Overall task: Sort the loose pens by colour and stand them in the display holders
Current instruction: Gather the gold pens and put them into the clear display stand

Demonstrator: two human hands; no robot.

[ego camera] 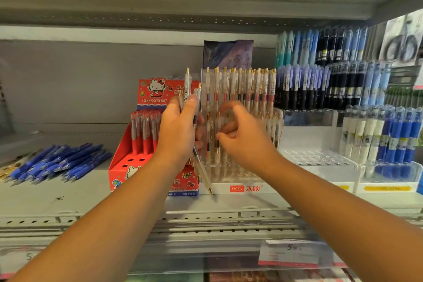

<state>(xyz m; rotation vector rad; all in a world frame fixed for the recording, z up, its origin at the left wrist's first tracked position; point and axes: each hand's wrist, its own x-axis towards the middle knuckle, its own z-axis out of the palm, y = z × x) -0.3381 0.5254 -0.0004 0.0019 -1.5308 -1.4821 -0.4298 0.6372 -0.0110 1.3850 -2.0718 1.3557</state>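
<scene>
1. Several frosted clear pens (pixel 187 86) with gold clips are bunched in the left hand (pixel 180 128). Its fingers are wrapped round them, and one tip pokes out below the hand.
2. Right hand (pixel 242 139) is just beside the left, in front of the clear display holder (pixel 246 188). Its fingers are curled and motion-blurred, so I cannot tell if it pinches a pen.
3. Matching gold-clip pens (pixel 240 86) stand upright in the holder's back row.
4. Red Hello Kitty box (pixel 124 167) sits just left of the holder, with red pens (pixel 144 130) standing in it.
5. Loose blue pens (pixel 61 161) lie piled on the shelf (pixel 75 197), far left, well apart from the hands.
6. Blue and white pens (pixel 389 135) stand in holders at right.
</scene>
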